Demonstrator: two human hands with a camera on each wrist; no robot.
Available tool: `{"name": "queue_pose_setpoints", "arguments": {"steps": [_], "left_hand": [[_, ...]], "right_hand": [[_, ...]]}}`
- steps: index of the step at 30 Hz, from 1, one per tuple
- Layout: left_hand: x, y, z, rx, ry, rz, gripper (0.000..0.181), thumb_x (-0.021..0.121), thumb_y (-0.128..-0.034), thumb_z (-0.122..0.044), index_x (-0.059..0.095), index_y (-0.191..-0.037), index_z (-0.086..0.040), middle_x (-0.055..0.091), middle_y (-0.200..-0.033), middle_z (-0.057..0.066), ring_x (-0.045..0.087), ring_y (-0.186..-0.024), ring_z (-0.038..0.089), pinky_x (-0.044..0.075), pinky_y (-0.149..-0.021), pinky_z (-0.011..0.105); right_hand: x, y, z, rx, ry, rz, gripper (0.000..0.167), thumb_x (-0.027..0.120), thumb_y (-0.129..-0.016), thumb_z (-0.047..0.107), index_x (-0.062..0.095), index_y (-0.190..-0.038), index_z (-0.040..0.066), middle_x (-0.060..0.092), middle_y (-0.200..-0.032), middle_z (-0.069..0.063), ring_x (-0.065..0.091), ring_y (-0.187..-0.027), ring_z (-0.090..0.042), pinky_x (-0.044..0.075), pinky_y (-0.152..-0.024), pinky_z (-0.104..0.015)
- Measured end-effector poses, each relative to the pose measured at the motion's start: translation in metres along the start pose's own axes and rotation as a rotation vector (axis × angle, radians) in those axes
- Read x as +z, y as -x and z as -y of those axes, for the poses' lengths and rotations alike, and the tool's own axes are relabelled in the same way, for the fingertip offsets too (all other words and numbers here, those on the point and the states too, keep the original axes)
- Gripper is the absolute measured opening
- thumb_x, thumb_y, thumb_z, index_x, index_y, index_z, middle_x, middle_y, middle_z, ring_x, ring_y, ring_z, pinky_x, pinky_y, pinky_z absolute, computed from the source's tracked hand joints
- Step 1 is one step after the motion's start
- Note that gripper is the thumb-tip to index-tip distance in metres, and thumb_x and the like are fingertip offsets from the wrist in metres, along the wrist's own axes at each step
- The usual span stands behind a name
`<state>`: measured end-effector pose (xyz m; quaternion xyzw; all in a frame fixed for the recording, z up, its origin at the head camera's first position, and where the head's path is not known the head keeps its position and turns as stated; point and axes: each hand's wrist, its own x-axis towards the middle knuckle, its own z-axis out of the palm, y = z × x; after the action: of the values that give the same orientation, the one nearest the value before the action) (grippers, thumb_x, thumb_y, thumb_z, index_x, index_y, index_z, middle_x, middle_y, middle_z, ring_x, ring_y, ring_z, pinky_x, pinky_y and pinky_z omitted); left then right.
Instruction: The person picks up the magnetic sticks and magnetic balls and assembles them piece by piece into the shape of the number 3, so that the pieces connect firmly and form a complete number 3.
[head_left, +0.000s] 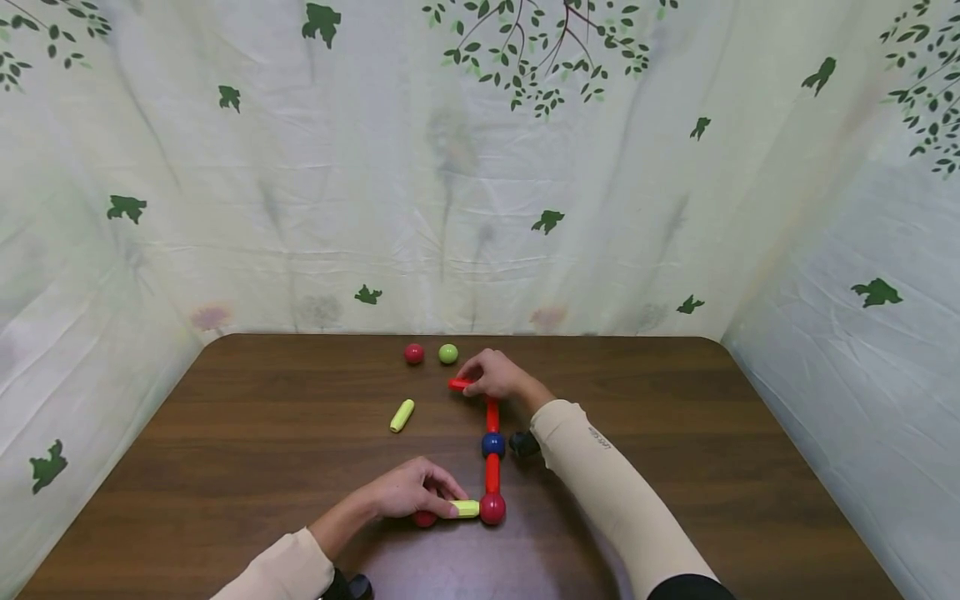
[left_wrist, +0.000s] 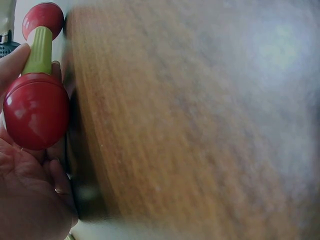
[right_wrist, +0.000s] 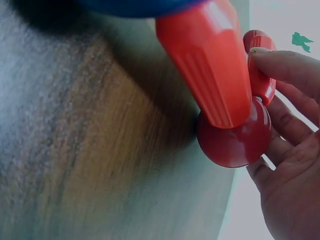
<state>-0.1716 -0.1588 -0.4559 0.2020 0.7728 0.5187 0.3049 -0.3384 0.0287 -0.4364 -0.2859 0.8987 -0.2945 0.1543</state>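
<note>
The left hand pinches a yellow-green stick between thumb and fingers. That stick joins a red ball at the near corner to another red ball close to the palm. From the corner, red sticks run away from the person through a blue ball. At the far end the right hand pinches a red stick that points left. The right wrist view shows this stick against a dark red ball, which the head view hides behind the hand.
A loose yellow-green stick lies left of the chain on the brown table. Near the far edge are a red ball and a green ball. A white leaf-patterned cloth hangs behind the table.
</note>
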Motion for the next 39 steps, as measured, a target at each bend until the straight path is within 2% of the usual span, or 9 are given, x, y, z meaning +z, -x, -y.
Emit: {"name": "queue_pose_setpoints", "arguments": {"steps": [9,28,33,39], "left_hand": [[-0.001,-0.001,0.0,0.008,-0.015,0.0,0.014,0.073,-0.084,-0.008,0.074,-0.097,-0.003,0.065,-0.081,0.0,0.054,-0.076,0.014,0.041,-0.064,0.022],[-0.001,-0.001,-0.001,0.0,-0.009,0.004,0.014,0.072,-0.084,-0.007,0.074,-0.098,-0.003,0.066,-0.082,0.001,0.055,-0.077,0.014,0.042,-0.065,0.023],[-0.001,-0.001,-0.002,-0.008,-0.012,0.0,0.014,0.073,-0.0837,-0.007,0.074,-0.097,-0.003,0.066,-0.082,0.001,0.054,-0.076,0.014,0.042,-0.065,0.023],[-0.001,0.0,-0.002,-0.014,-0.007,-0.002,0.015,0.073,-0.0838,-0.008,0.074,-0.098,-0.003,0.066,-0.083,0.001,0.055,-0.077,0.014,0.042,-0.066,0.024]], "right_hand": [[0.0,0.001,-0.002,0.011,0.01,-0.009,0.024,0.076,-0.082,0.012,0.073,-0.106,0.01,0.07,-0.1,-0.001,0.057,-0.087,-0.014,0.048,-0.075,-0.024],[0.002,0.001,-0.007,0.016,-0.064,-0.004,0.026,0.077,-0.081,0.011,0.072,-0.106,0.008,0.069,-0.094,-0.002,0.058,-0.079,-0.014,0.049,-0.066,-0.023],[0.002,0.003,-0.007,0.008,-0.076,-0.012,0.028,0.077,-0.081,0.011,0.07,-0.108,0.008,0.068,-0.094,-0.001,0.058,-0.082,-0.014,0.048,-0.071,-0.025],[-0.002,0.014,-0.005,0.004,-0.091,-0.047,0.032,0.076,-0.082,0.011,0.068,-0.112,0.008,0.067,-0.105,-0.004,0.06,-0.095,-0.017,0.049,-0.083,-0.029]]}}
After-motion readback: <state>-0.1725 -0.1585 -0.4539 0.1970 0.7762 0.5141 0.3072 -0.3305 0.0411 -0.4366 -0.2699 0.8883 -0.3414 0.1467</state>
